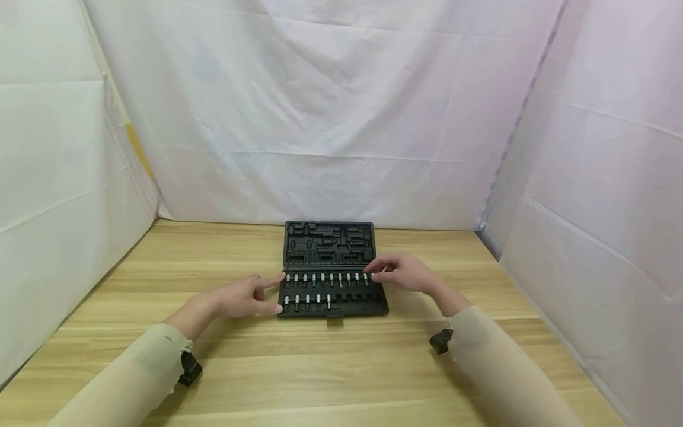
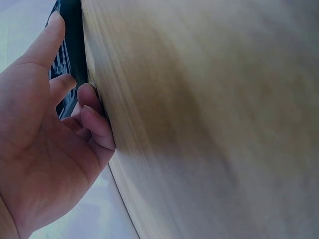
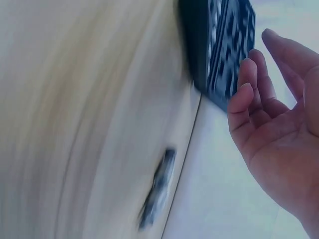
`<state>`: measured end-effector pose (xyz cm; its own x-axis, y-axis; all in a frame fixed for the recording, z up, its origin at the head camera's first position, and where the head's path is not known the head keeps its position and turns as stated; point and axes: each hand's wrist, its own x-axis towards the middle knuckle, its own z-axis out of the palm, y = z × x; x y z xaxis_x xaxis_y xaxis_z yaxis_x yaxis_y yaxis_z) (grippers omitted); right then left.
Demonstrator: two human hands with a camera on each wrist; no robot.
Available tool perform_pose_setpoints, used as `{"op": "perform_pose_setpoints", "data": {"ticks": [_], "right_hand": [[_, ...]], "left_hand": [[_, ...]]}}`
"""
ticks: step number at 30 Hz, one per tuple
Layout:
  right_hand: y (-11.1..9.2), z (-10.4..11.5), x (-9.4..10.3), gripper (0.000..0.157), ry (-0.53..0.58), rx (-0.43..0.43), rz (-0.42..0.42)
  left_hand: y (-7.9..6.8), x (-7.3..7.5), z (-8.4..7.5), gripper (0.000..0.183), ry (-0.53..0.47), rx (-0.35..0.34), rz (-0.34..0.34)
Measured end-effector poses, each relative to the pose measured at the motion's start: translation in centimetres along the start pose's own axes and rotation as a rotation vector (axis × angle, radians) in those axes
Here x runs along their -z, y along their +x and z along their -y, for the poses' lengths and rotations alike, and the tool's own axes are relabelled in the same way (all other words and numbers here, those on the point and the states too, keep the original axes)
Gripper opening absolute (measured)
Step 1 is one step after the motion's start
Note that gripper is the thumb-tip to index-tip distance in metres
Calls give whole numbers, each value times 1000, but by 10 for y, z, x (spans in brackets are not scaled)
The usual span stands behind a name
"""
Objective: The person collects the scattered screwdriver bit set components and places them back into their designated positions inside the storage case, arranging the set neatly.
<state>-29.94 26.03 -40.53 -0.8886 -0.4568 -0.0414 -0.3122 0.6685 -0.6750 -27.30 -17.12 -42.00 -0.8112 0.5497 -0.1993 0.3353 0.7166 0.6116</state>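
A black hard-plastic case (image 1: 333, 308) lies open on the table, its lid tilted up at the back. Silvery bit sockets (image 1: 331, 279) stand in a row across its tray, and several more (image 1: 308, 300) fill the left part of the front row; bare slots show at right. My left hand (image 1: 242, 296) rests at the case's left edge, thumb at the front corner, index finger by the back row's end, other fingers curled. Over the right end of the back row is my right hand (image 1: 405, 274), thumb and index finger slightly parted beside the last sockets.
The lid (image 1: 328, 243) has moulded recesses. A blurred dark and silvery piece (image 3: 158, 189) lies on the wooden table (image 1: 320, 367) in the right wrist view. White cloth (image 1: 320, 118) hangs behind and along both sides.
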Motion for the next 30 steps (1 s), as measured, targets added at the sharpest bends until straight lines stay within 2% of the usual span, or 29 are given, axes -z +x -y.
{"op": "perform_pose_setpoints", "data": {"ticks": [6, 15, 24, 30], "right_hand": [[-19, -35, 26, 30, 8, -54, -79], [-38, -78, 48, 28, -54, -103, -124], [-46, -96, 57, 27, -95, -176, -114], [-44, -102, 58, 25, -114, -189, -91]], "left_hand": [[0, 1, -1, 91, 10, -5, -3], [1, 0, 2, 92, 19, -11, -6], [-1, -1, 0, 92, 4, -3, -5], [-1, -1, 2, 91, 5, -3, -7]]}}
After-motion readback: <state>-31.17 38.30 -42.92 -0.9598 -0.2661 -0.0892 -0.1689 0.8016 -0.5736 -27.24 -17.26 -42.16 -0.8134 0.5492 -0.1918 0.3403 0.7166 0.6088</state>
